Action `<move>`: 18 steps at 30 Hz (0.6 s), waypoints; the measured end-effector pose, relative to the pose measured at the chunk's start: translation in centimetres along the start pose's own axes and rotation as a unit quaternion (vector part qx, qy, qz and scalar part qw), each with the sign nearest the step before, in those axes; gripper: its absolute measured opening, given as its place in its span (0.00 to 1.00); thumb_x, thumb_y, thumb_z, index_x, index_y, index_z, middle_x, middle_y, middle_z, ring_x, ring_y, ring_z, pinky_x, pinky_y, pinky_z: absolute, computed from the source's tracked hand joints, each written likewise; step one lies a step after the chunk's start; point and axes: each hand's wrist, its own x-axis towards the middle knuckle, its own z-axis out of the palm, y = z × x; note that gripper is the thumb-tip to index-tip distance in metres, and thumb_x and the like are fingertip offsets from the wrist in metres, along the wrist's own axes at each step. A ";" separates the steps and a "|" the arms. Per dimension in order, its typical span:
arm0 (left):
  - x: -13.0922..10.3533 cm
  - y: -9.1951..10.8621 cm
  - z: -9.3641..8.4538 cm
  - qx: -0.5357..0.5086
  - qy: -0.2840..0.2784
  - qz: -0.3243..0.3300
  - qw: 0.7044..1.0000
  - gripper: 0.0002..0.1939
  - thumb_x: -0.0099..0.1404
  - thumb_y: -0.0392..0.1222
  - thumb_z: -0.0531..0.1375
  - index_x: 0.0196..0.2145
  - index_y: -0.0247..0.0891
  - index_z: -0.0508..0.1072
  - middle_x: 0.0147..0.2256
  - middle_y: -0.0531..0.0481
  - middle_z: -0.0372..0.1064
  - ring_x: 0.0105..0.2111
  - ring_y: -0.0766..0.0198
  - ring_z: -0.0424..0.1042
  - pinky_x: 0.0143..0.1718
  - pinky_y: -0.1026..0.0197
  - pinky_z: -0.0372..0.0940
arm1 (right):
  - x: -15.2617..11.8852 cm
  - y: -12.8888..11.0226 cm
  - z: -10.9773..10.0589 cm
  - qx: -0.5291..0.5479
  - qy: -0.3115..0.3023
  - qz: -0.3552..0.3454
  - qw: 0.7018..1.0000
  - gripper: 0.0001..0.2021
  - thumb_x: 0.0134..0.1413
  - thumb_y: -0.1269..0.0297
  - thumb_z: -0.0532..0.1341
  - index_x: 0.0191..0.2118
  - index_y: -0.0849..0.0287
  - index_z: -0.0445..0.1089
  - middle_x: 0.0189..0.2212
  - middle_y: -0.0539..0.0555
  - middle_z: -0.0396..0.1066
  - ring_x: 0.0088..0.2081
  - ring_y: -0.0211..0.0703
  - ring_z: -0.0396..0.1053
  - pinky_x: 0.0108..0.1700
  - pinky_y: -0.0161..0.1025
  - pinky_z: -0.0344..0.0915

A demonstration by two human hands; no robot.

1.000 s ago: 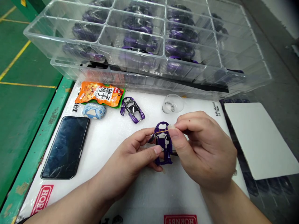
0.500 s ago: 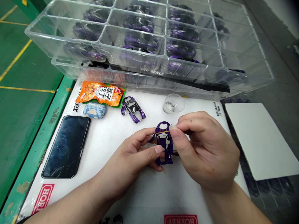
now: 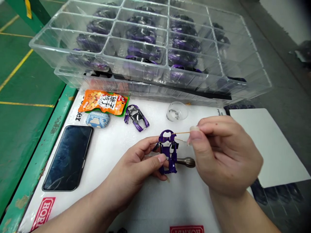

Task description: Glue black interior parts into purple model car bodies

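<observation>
Near the middle of the white work surface, my left hand (image 3: 143, 161) grips a purple model car frame (image 3: 173, 158) by its left side, thumb on top. Thumb and forefinger of my right hand (image 3: 218, 152) pinch a thin yellowish elastic band (image 3: 182, 133), stretched out from the frame's upper end to the right. A dark metal tool with a rounded end (image 3: 187, 162) sticks out to the right from behind the frame; its other end is hidden. A second purple car frame (image 3: 137, 118) lies up and left of my hands.
Behind stand stacked clear compartment trays (image 3: 136, 64) with purple car parts. A small clear cup (image 3: 177, 111) sits before them. At left are a phone (image 3: 68, 158), an orange snack packet (image 3: 104, 102) and a blue case (image 3: 97, 119); a white board (image 3: 267, 145) is at right.
My right hand has moved right, away from the frame, drawing the band out longer. The metal tool's rounded end now shows. The whole view has shifted slightly.
</observation>
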 end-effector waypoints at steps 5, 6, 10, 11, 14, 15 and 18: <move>-0.1 -0.1 0.0 0.007 0.036 -0.006 0.999 0.23 0.72 0.49 0.78 0.61 0.42 0.85 0.45 0.44 0.84 0.41 0.57 0.80 0.41 0.57 0.80 | 1.5 3.1 -1.7 -0.111 0.132 0.102 0.980 0.09 0.74 0.58 0.73 0.40 0.52 0.78 0.34 0.51 0.77 0.32 0.48 0.74 0.36 0.48 0.69; -0.1 -0.2 0.0 0.010 0.034 -0.007 0.999 0.23 0.72 0.49 0.77 0.62 0.42 0.85 0.45 0.43 0.84 0.42 0.56 0.80 0.41 0.57 0.80 | 1.8 3.9 -2.1 -0.140 0.119 0.118 0.976 0.09 0.75 0.57 0.72 0.40 0.52 0.78 0.33 0.51 0.76 0.32 0.47 0.74 0.37 0.47 0.69; -0.3 -0.5 -0.2 0.017 0.039 -0.010 0.999 0.24 0.73 0.50 0.77 0.62 0.43 0.85 0.45 0.43 0.84 0.45 0.53 0.82 0.41 0.56 0.81 | 2.4 6.5 -2.8 -0.209 0.028 0.104 0.972 0.09 0.74 0.59 0.71 0.38 0.53 0.78 0.32 0.50 0.76 0.33 0.46 0.72 0.41 0.45 0.69; -0.3 -0.5 -0.2 0.017 0.045 -0.012 0.999 0.24 0.72 0.50 0.77 0.62 0.43 0.85 0.45 0.42 0.85 0.45 0.53 0.82 0.41 0.56 0.81 | 2.4 6.8 -2.7 -0.211 0.008 0.090 0.973 0.09 0.74 0.61 0.70 0.38 0.53 0.77 0.33 0.50 0.77 0.34 0.46 0.72 0.41 0.45 0.69; -0.3 -0.5 -0.2 0.000 0.054 -0.013 0.998 0.27 0.70 0.51 0.79 0.63 0.43 0.84 0.44 0.43 0.85 0.44 0.53 0.83 0.41 0.57 0.80 | 2.4 7.3 -2.2 -0.213 -0.037 0.063 0.974 0.09 0.73 0.63 0.69 0.37 0.53 0.77 0.33 0.51 0.77 0.34 0.47 0.71 0.40 0.44 0.69; -0.2 -0.5 -0.2 -0.013 0.054 -0.011 0.998 0.27 0.69 0.51 0.79 0.63 0.44 0.84 0.44 0.43 0.84 0.44 0.52 0.83 0.40 0.57 0.80 | 2.4 7.3 -2.0 -0.212 -0.046 0.060 0.974 0.09 0.73 0.63 0.69 0.37 0.53 0.77 0.33 0.51 0.77 0.34 0.47 0.71 0.40 0.44 0.69; -0.2 -0.2 0.0 -0.046 0.043 -0.006 0.998 0.26 0.68 0.50 0.80 0.60 0.44 0.85 0.42 0.44 0.84 0.45 0.50 0.85 0.39 0.57 0.81 | 2.3 7.4 -1.6 -0.203 -0.058 0.060 0.976 0.09 0.73 0.62 0.68 0.37 0.53 0.77 0.34 0.52 0.77 0.34 0.47 0.72 0.40 0.44 0.68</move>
